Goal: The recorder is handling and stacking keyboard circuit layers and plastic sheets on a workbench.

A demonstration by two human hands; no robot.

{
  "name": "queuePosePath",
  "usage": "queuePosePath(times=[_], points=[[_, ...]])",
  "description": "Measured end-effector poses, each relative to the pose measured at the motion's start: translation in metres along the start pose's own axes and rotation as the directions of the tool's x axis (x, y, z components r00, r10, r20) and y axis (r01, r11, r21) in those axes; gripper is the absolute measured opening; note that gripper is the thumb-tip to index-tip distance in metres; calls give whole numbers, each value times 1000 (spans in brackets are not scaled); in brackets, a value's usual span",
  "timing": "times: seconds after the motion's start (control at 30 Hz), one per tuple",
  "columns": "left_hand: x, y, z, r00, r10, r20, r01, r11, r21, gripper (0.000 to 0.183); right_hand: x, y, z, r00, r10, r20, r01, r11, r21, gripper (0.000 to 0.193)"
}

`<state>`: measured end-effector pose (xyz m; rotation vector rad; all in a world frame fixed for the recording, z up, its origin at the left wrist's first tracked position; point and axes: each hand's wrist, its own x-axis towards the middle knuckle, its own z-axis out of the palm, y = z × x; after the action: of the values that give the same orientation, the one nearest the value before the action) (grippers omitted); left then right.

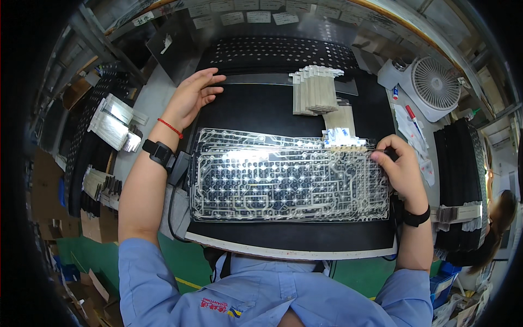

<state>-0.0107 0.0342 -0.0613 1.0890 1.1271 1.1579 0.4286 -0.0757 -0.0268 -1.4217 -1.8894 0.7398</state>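
A stack of clear keyboard membrane sheets point(289, 185) with silvery printed tracks lies on the black work mat point(256, 109) before me. My right hand point(402, 166) is at the stack's upper right corner, thumb and forefinger closed on the edge of a membrane sheet. Beyond the stack's upper left corner, my left hand point(195, 95) is raised over the mat, fingers apart and holding nothing. Pale flat ribbon tails point(340, 122) reach up from the sheets' far edge. Past them sits a fanned bundle of similar pale strips point(315, 90).
A white fan point(433, 87) stands at the far right, near a red marker point(412, 114) and a blue marker point(395, 94). Dark stacked sheets point(460, 169) flank the table on the right. More pale strips point(113, 121) lie on the left. A perforated black panel point(283, 52) spans the back.
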Motion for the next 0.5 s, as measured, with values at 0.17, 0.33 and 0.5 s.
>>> queuePosePath(times=[0.17,0.33,0.5], points=[[-3,7,3,988,-41,148,47,998,-34,37,5,17,-4,985,27,-172,-8,994,110,13],[-14,8,15,912,-110,396,128,992,-19,40,9,24,-6,957,104,-271,-8,943,333,10],[-10,3,8,911,-66,407,66,998,12,32,9,20,-6,962,179,-206,-78,903,422,9]])
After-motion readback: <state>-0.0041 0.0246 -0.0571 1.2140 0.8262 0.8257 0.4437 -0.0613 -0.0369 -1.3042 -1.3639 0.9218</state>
